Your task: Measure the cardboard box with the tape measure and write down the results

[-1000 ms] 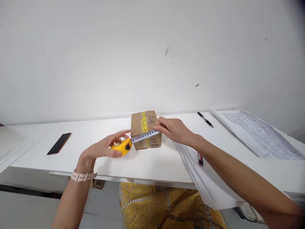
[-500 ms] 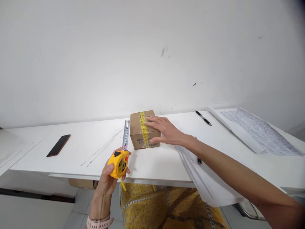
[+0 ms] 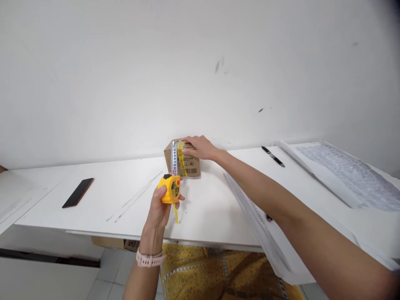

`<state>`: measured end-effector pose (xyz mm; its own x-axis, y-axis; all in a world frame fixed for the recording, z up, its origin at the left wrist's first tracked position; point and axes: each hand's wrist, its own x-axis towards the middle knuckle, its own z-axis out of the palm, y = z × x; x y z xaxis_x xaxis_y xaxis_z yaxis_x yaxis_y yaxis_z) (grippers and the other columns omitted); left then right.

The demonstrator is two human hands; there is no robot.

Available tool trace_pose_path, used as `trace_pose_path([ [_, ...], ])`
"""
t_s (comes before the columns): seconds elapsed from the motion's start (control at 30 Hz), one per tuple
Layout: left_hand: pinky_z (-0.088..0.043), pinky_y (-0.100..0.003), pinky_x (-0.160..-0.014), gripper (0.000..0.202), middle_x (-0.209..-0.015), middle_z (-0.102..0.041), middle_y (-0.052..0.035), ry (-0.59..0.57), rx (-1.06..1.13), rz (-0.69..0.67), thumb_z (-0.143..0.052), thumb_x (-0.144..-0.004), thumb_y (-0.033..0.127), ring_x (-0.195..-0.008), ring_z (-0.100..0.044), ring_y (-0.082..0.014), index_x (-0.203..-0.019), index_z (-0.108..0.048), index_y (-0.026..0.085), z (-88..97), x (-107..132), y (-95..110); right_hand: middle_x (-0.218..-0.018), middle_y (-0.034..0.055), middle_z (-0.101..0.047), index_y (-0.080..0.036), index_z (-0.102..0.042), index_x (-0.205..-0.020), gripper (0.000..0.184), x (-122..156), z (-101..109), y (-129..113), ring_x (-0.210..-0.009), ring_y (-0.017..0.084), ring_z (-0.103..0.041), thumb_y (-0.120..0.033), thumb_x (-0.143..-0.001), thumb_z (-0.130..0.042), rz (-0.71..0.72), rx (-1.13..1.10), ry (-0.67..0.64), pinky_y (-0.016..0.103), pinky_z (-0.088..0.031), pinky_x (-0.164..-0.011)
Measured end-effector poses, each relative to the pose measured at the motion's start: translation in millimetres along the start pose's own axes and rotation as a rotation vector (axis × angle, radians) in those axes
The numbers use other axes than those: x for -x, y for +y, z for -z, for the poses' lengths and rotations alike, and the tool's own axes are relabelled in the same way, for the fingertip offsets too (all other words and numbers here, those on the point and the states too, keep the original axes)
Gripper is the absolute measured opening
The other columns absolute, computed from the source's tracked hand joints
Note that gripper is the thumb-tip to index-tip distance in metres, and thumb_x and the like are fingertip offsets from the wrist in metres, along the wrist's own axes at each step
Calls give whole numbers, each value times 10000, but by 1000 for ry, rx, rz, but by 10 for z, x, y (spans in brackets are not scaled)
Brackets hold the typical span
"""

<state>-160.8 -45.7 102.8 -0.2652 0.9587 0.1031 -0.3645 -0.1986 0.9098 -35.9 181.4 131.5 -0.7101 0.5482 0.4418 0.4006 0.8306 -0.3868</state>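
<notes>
My left hand [image 3: 164, 200] is closed round a yellow tape measure [image 3: 169, 188] with a red button. Its blade [image 3: 174, 160] is drawn out away from me, in front of the left part of a small cardboard box [image 3: 191, 166]. Yellow printed tape runs over the box, and dark print and a barcode mark its front. Across the box's top right lies my right hand [image 3: 201, 147], its fingers on the top and thumb at the upper front edge, gripping it. The box stands at the back of the white table, close to the wall.
A dark phone [image 3: 78, 193] lies on the white table [image 3: 103, 183] at the left. Off to the right are a black pen [image 3: 273, 156], white sheets [image 3: 265, 225] and a printed paper [image 3: 346, 171]. A pale wall [image 3: 125, 83] rises behind.
The box has moved back toward the wall and slightly left, with my right hand on it. My left hand has carried the tape measure forward and right, bringing the blade from beside the box to its front.
</notes>
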Motion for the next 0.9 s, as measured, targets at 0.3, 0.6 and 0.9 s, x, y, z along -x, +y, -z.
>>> trace_pose_path([
  [0.3,-432,-210,-357,456,-1003,-704,-100,21,-22,40,-703,-696,477,-532,-679,-158,-985,-662,128,32,-518,-162,-1271,92,-679,-248,-497,-1359,512,-259,41,222,-1161,271,-618,-519,-925,-472,-58,-87,-4,451,-396,-1008],
  [0.6,-430,-215,-362,450,-1011,-718,-115,-1,2,55,-693,-710,465,-542,-674,-156,-1009,-641,132,30,-689,-258,-1211,34,-708,-303,-585,-1258,418,-327,80,264,-1093,249,-635,-527,-923,-474,-86,-150,-17,411,-413,-956],
  [0.9,-416,-195,-339,469,-949,-727,-96,-23,57,93,-703,-704,468,-515,-664,-150,-1032,-618,144,54,-912,-336,-919,26,-709,-258,-613,-930,472,-451,116,313,-817,215,-597,-612,-955,-301,-161,-103,-41,336,-383,-740],
])
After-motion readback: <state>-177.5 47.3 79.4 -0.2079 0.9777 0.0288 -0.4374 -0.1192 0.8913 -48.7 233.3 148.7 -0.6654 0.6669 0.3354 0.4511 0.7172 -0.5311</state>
